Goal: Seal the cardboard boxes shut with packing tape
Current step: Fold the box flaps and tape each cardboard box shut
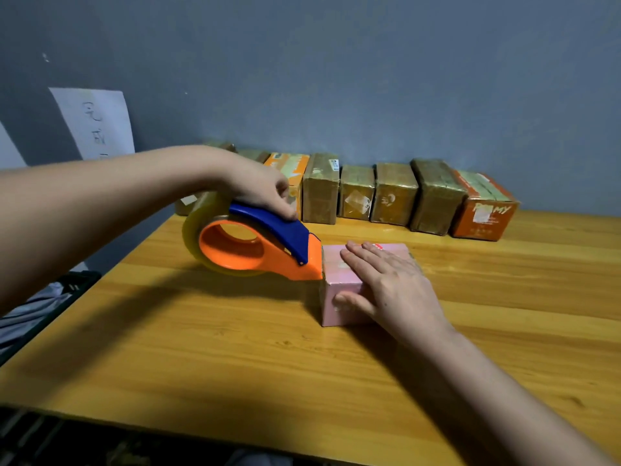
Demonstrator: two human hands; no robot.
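A small pink box (339,284) stands on the wooden table (235,348) near its middle. My right hand (389,284) lies flat on top of the box with straight fingers, the thumb pressed against the near side. My left hand (265,186) grips the blue top of an orange and blue tape dispenser (255,250) loaded with a clear tape roll (195,216). The dispenser's orange nose touches the left edge of the pink box.
A row of several taped brown and orange boxes (393,193) lines the back of the table against the grey-blue wall. A white paper sheet (97,122) with writing hangs on the wall at left. Dark objects lie off the table's left edge.
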